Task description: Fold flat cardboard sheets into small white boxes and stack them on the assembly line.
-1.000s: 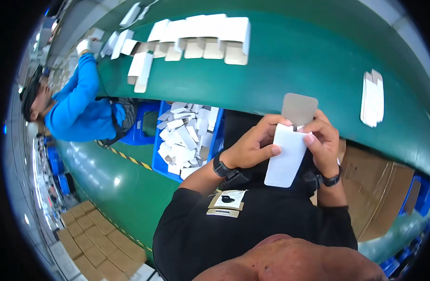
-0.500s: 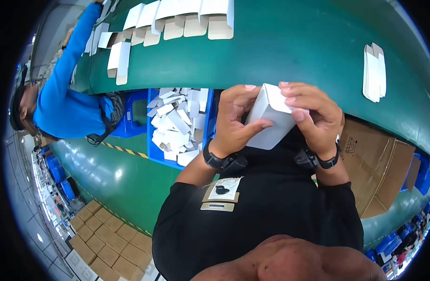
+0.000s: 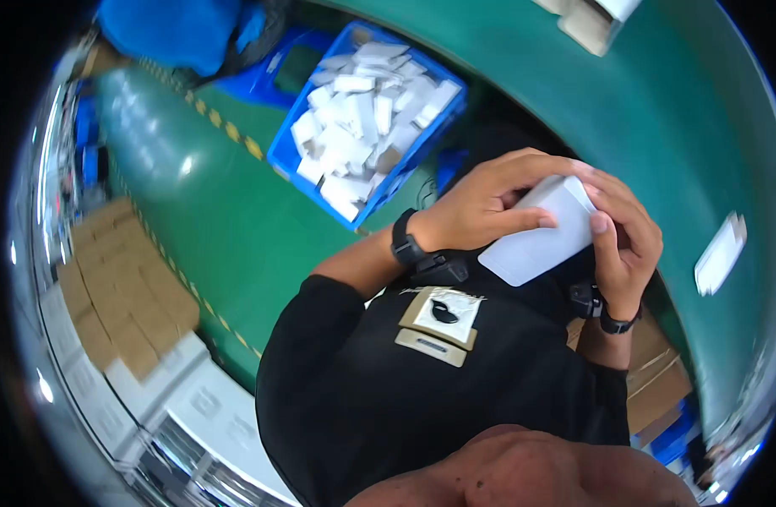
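A white cardboard box [image 3: 536, 241] is tilted between my two hands, in front of my chest. My left hand [image 3: 510, 194] wraps its left side, thumb flat on the near face and fingers over the far end. At the upper right end, my right hand [image 3: 628, 228] pinches the box, thumb on the near side and fingers curled across the top edge. The box's far side is hidden by my fingers. Beyond my right hand, a small stack of flat white cartons [image 3: 720, 253] lies on the green table [image 3: 658, 127].
Left of my hands stands a blue crate [image 3: 320, 198] full of white folded card pieces [image 3: 362, 118]. Another person in blue [image 3: 172, 29] sits at the upper left. Brown cartons [image 3: 126, 287] are stacked lower left. An open brown carton [image 3: 658, 372] stands below the table at right.
My view has turned, so the crate appears higher and the row of white boxes is mostly out of view. The held box now tilts more, with my left fingers reaching over its end.
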`<action>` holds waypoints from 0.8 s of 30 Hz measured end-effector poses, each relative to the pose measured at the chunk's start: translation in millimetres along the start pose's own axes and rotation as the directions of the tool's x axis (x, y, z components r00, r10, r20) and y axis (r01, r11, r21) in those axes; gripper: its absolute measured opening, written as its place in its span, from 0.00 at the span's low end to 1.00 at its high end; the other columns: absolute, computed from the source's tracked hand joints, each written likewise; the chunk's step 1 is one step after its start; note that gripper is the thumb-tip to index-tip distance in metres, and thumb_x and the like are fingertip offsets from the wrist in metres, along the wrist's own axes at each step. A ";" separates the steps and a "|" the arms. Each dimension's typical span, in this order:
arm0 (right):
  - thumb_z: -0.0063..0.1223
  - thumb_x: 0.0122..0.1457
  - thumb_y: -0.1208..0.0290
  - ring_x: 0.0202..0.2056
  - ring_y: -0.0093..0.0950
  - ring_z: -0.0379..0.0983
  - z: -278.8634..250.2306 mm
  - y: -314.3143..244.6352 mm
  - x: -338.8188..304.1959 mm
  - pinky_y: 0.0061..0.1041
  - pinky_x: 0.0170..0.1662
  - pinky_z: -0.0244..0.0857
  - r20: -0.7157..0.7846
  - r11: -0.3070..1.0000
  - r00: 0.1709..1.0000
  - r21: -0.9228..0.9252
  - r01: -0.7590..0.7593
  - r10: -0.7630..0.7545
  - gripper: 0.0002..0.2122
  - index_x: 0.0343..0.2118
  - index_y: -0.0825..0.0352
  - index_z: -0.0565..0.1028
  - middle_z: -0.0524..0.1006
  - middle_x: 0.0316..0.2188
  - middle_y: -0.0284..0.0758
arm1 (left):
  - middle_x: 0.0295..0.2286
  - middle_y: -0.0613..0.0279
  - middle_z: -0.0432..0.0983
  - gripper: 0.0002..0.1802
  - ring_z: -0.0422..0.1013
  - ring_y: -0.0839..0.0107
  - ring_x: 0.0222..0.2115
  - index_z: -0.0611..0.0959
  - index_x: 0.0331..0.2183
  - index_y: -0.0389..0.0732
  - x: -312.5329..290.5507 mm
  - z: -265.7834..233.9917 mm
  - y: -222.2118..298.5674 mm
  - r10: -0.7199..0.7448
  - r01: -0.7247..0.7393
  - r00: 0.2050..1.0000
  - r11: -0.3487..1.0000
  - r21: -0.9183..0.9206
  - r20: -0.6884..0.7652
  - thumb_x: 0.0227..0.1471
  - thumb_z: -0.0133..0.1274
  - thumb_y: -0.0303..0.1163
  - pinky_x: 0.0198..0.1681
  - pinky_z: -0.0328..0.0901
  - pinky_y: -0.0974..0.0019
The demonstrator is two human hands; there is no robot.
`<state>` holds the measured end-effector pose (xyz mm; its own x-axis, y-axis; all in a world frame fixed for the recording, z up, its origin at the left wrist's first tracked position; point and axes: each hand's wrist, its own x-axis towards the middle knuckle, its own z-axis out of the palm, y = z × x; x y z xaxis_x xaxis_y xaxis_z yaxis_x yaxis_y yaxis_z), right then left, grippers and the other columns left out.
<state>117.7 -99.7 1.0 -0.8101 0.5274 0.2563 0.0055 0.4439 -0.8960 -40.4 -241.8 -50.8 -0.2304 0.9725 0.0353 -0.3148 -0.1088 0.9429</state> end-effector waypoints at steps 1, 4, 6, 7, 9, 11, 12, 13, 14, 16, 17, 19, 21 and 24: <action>0.56 0.54 0.82 0.47 0.40 0.77 12.0 -3.5 -0.4 0.35 0.52 0.68 0.046 1.000 0.999 0.026 0.013 -0.015 0.08 0.37 0.72 0.80 0.80 0.41 0.46 | 0.51 0.55 0.67 0.32 0.69 0.67 0.49 0.64 0.57 0.40 -13.1 -4.8 1.1 -0.014 0.015 0.999 0.999 -0.038 0.029 0.54 0.59 0.24 0.49 0.68 0.64; 0.55 0.54 0.81 0.46 0.41 0.77 38.3 -1.8 -7.1 0.35 0.52 0.68 0.175 0.999 0.984 0.047 -0.002 -0.007 0.08 0.37 0.72 0.80 0.81 0.39 0.45 | 0.51 0.56 0.64 0.28 0.67 0.66 0.51 0.65 0.56 0.40 -47.5 -20.1 -2.0 -0.023 0.025 0.999 0.997 -0.075 0.035 0.56 0.56 0.23 0.50 0.66 0.62; 0.55 0.55 0.81 0.47 0.40 0.77 47.1 1.9 -9.4 0.35 0.52 0.68 0.212 0.999 0.977 0.043 0.022 -0.031 0.08 0.38 0.72 0.80 0.80 0.41 0.45 | 0.51 0.57 0.62 0.25 0.65 0.68 0.52 0.65 0.55 0.41 -61.2 -22.7 -8.6 -0.029 0.030 0.999 0.997 -0.072 0.022 0.57 0.54 0.23 0.50 0.66 0.63; 0.55 0.55 0.81 0.48 0.40 0.76 51.9 2.9 -8.2 0.34 0.53 0.67 0.224 0.999 0.974 0.038 0.034 -0.041 0.09 0.39 0.72 0.79 0.80 0.42 0.45 | 0.51 0.57 0.62 0.25 0.65 0.68 0.52 0.65 0.55 0.41 -62.7 -24.9 -8.1 -0.012 0.014 1.000 0.998 -0.067 0.027 0.57 0.54 0.23 0.50 0.66 0.63; 0.55 0.55 0.80 0.49 0.40 0.76 44.7 -0.9 -0.2 0.34 0.53 0.67 0.219 0.998 0.974 0.016 0.064 -0.066 0.09 0.39 0.71 0.79 0.80 0.43 0.44 | 0.46 0.60 0.66 0.23 0.68 0.73 0.46 0.66 0.52 0.42 -59.5 -26.8 -5.2 0.022 -0.032 0.993 0.996 -0.084 -0.118 0.58 0.54 0.25 0.46 0.67 0.67; 0.53 0.61 0.73 0.55 0.39 0.71 17.0 -8.0 2.6 0.34 0.58 0.61 0.017 0.911 0.995 -0.400 0.098 -0.099 0.12 0.46 0.70 0.77 0.76 0.50 0.44 | 0.44 0.61 0.67 0.21 0.70 0.75 0.43 0.67 0.51 0.42 -47.1 -37.7 6.9 0.057 -0.071 0.984 0.994 -0.080 -0.171 0.58 0.54 0.27 0.44 0.68 0.69; 0.52 0.62 0.71 0.56 0.39 0.69 -9.4 -4.6 1.5 0.34 0.59 0.60 -0.142 0.882 0.988 -0.472 -0.013 -0.061 0.14 0.48 0.69 0.76 0.74 0.53 0.44 | 0.43 0.61 0.69 0.22 0.70 0.75 0.42 0.67 0.51 0.42 -34.8 -48.3 17.7 0.136 -0.133 0.938 0.991 0.031 -0.318 0.57 0.54 0.26 0.43 0.67 0.69; 0.52 0.63 0.69 0.58 0.39 0.66 -43.2 3.0 -2.0 0.33 0.60 0.58 -0.301 0.845 0.953 -0.518 -0.132 -0.036 0.15 0.51 0.69 0.74 0.72 0.55 0.43 | 0.42 0.60 0.70 0.22 0.70 0.76 0.40 0.67 0.52 0.42 -22.8 -60.4 26.4 0.226 -0.178 0.865 0.973 0.145 -0.448 0.57 0.54 0.25 0.43 0.67 0.70; 0.53 0.63 0.66 0.58 0.41 0.66 -75.4 9.5 -9.5 0.34 0.61 0.57 -0.383 0.743 0.922 -0.632 -0.220 -0.052 0.17 0.52 0.69 0.73 0.71 0.55 0.44 | 0.42 0.60 0.70 0.22 0.70 0.76 0.40 0.67 0.52 0.42 -9.5 -74.0 33.0 0.246 -0.200 0.868 0.968 0.150 -0.430 0.57 0.54 0.25 0.43 0.67 0.70; 0.53 0.63 0.64 0.58 0.43 0.65 -145.1 37.4 -37.9 0.35 0.61 0.57 -0.478 0.613 0.873 -0.720 -0.327 -0.095 0.19 0.54 0.69 0.72 0.71 0.56 0.46 | 0.39 0.60 0.74 0.21 0.71 0.76 0.37 0.68 0.51 0.40 17.2 -99.5 43.5 0.271 -0.185 0.807 0.960 0.210 -0.525 0.57 0.54 0.24 0.43 0.66 0.71; 0.55 0.62 0.62 0.59 0.45 0.64 -173.2 58.4 -55.0 0.38 0.62 0.55 -0.511 0.497 0.859 -0.752 -0.433 -0.025 0.22 0.55 0.68 0.71 0.70 0.56 0.47 | 0.39 0.60 0.74 0.21 0.71 0.76 0.37 0.68 0.51 0.40 24.1 -107.3 49.3 0.283 -0.203 0.815 0.957 0.207 -0.506 0.57 0.54 0.24 0.43 0.66 0.71; 0.56 0.61 0.61 0.60 0.47 0.63 -197.2 86.8 -92.7 0.41 0.63 0.53 -0.551 0.367 0.833 -0.768 -0.525 0.036 0.24 0.57 0.68 0.69 0.70 0.56 0.49 | 0.37 0.60 0.76 0.19 0.71 0.76 0.37 0.70 0.50 0.38 23.4 -125.4 61.0 0.278 -0.124 0.771 0.948 0.292 -0.573 0.57 0.53 0.25 0.42 0.66 0.71; 0.57 0.60 0.58 0.59 0.47 0.63 -200.5 105.3 -116.1 0.40 0.62 0.53 -0.503 0.287 0.852 -0.803 -0.522 0.144 0.27 0.59 0.68 0.67 0.70 0.55 0.50 | 0.37 0.60 0.77 0.18 0.71 0.76 0.38 0.71 0.50 0.37 10.1 -147.2 61.5 0.317 -0.052 0.731 0.909 0.414 -0.605 0.58 0.53 0.27 0.42 0.66 0.71; 0.57 0.59 0.55 0.59 0.47 0.63 -212.8 122.3 -126.5 0.38 0.62 0.54 -0.508 0.301 0.835 -0.779 -0.550 0.210 0.30 0.60 0.68 0.66 0.70 0.55 0.51 | 0.37 0.59 0.77 0.18 0.72 0.76 0.38 0.72 0.50 0.39 -33.1 -205.5 40.9 0.316 0.018 0.693 0.891 0.453 -0.648 0.58 0.53 0.27 0.42 0.66 0.71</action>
<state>345.6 42.1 -63.9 -0.3773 0.9019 0.2105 0.9039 0.4081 -0.1282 -234.9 -320.8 -81.4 -0.8560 0.5057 0.1076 0.1326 0.0136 0.9911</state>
